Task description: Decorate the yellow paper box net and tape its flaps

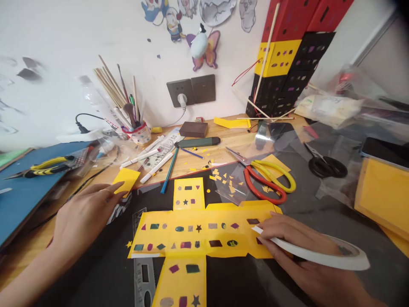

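A yellow cross-shaped paper cutout (207,234) with rows of small shape windows lies flat on the black mat. At the left, my left hand (92,209) pinches a small yellow paper piece (126,181) between thumb and fingers. Over the cutout's right end, my right hand (297,243) holds a roll of white tape (338,258), its loose end pointing left above the paper. A strip of white tape (145,256) runs along the cutout's lower left edge. Beneath that edge sits a clear ruler (143,277).
Scissors with red and yellow handles (268,181) lie beyond the cutout, black scissors (326,164) to the right. Yellow scraps (223,179), pens (169,170), a brush cup (139,134) and pliers (41,168) are around. Stacked boxes (277,59) stand at the back right.
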`<state>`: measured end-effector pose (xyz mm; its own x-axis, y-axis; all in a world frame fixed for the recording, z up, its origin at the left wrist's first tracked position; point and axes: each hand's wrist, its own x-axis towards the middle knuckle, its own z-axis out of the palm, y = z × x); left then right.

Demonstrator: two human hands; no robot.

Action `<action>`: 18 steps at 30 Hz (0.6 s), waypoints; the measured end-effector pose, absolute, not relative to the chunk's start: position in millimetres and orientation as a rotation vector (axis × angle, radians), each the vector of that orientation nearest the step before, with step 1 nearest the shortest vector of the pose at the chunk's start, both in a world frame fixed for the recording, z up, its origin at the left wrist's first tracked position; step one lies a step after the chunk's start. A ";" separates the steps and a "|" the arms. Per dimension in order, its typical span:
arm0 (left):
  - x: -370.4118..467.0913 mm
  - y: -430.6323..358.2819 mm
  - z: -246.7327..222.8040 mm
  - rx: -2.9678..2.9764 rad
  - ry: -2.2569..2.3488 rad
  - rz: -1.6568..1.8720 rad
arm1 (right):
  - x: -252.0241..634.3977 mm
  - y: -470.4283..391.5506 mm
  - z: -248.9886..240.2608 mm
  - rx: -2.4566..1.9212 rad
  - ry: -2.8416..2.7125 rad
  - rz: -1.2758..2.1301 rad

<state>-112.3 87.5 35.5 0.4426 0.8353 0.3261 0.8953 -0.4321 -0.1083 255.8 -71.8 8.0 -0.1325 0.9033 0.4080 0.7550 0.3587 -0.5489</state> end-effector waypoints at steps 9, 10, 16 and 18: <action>-109.2 94.0 31.9 -2.280 -1.269 -0.319 | 253.7 -75.8 9.7 -1.497 -1.854 0.251; -104.3 89.9 34.5 -2.235 -1.297 -0.335 | 253.4 -75.8 10.5 -1.506 -1.857 0.250; -54.5 53.1 51.5 -2.899 -0.918 -0.516 | 247.4 -78.4 13.0 -1.469 -1.893 0.243; -31.1 36.3 50.9 -3.189 -0.880 -0.622 | 244.0 -80.1 10.5 -1.405 -1.956 0.208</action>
